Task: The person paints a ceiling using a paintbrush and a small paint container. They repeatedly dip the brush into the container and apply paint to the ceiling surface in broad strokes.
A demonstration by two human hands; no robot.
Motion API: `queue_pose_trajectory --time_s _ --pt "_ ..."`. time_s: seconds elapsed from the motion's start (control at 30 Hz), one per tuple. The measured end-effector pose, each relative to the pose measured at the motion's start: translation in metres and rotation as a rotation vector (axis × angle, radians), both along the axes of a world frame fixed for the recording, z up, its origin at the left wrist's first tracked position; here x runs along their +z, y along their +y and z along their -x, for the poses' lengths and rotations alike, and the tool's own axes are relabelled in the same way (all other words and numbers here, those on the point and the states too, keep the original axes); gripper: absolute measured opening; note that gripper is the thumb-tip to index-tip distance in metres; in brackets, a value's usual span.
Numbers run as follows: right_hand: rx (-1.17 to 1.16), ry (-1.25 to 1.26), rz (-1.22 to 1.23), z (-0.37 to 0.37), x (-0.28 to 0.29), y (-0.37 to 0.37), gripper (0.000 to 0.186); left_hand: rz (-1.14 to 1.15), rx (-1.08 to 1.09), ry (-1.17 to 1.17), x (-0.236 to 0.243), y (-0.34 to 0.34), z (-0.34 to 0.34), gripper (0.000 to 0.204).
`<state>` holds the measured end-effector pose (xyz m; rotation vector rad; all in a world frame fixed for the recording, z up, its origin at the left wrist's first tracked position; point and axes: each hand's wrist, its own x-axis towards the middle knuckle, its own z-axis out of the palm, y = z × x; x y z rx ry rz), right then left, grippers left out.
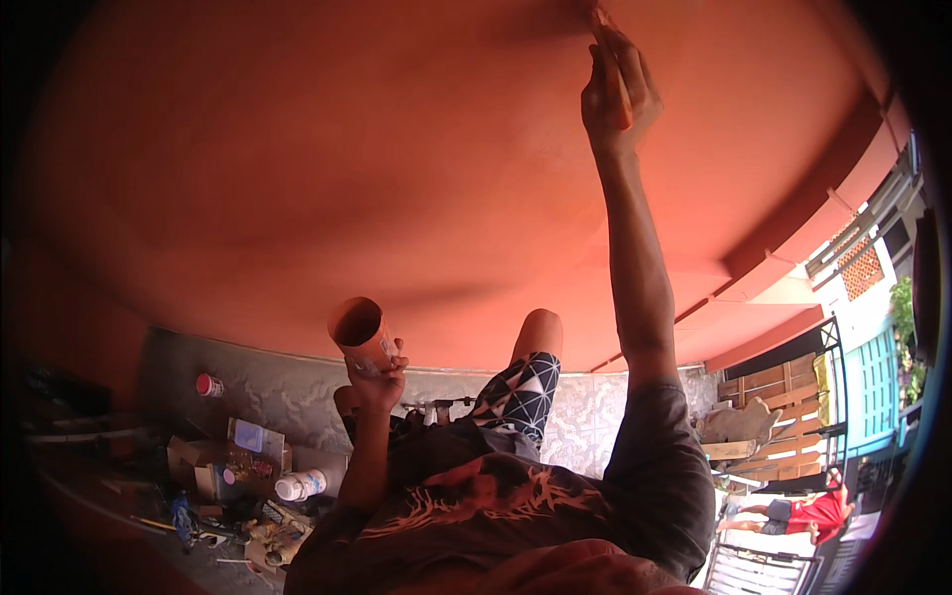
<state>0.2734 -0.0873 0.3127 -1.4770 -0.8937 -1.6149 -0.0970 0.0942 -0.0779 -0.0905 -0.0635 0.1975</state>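
Observation:
Raised high at the top, my right hand is closed around the orange-stained handle of a paintbrush. Its bristle end lies at or very near the orange-red wall, and the top edge of the picture partly hides it. Lower and to the left, my left hand grips a paint-smeared cylindrical container by its side. The container's round mouth is tilted toward me and its inner wall is orange-brown; how much paint is inside I cannot tell. My right arm is stretched out almost straight.
At lower left are a white tub, a red-and-white tub, a cardboard box and scattered clutter. A raised band edges the wall at right. Wooden slats and a person in red are beyond.

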Motion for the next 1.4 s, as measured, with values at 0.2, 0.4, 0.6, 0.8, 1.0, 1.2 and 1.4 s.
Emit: queue_pose_trajectory --time_s 0.2,0.4,0.6,0.8,1.0,1.2,1.4 --pt "-0.022 0.069 0.469 0.019 -0.102 0.052 0.040 -0.003 0.001 0.006 -0.003 0.007 -0.011 0.086" --pt "0.538 0.435 0.575 0.040 -0.107 0.076 0.032 -0.034 0.001 -0.005 0.003 0.018 -0.008 0.086" --pt "0.226 0.160 -0.119 -0.009 0.021 0.003 0.017 0.004 0.052 0.011 0.002 0.019 0.003 0.086" --pt "-0.083 0.021 0.164 0.012 -0.038 0.031 0.038 0.020 0.038 -0.002 -0.008 0.016 -0.001 0.087" --pt "0.518 0.404 0.720 0.053 -0.111 0.066 0.033 -0.003 0.023 -0.007 0.002 0.020 -0.002 0.086" --pt "0.556 0.480 -0.021 -0.003 -0.002 -0.004 0.017 -0.042 0.077 0.062 0.004 0.023 0.013 0.085" --pt "-0.185 -0.069 -0.100 -0.008 0.016 -0.014 0.021 -0.002 0.066 0.037 -0.001 0.025 0.012 0.082"
